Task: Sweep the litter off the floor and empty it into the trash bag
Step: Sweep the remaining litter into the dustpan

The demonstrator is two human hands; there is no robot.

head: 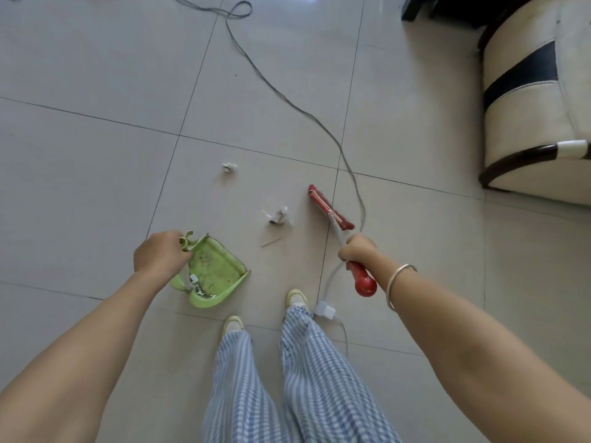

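Note:
My left hand [160, 254] grips the top of the handle of a green dustpan [217, 276], which stands on the floor tiles with some debris in its back corner. My right hand [356, 251] grips the handle of a red broom [331, 207]; its head rests on the floor just right of the litter. A crumpled white paper [279, 215] lies between broom head and dustpan, with a thin stick [270, 242] below it. A smaller paper scrap [229, 167] lies farther away. No trash bag is in view.
A grey cable [287, 97] snakes across the tiles from the top down to a white charger [324, 310] beside my right foot. A cream armchair [531, 100] stands at the right. My feet [297, 298] are close behind the dustpan.

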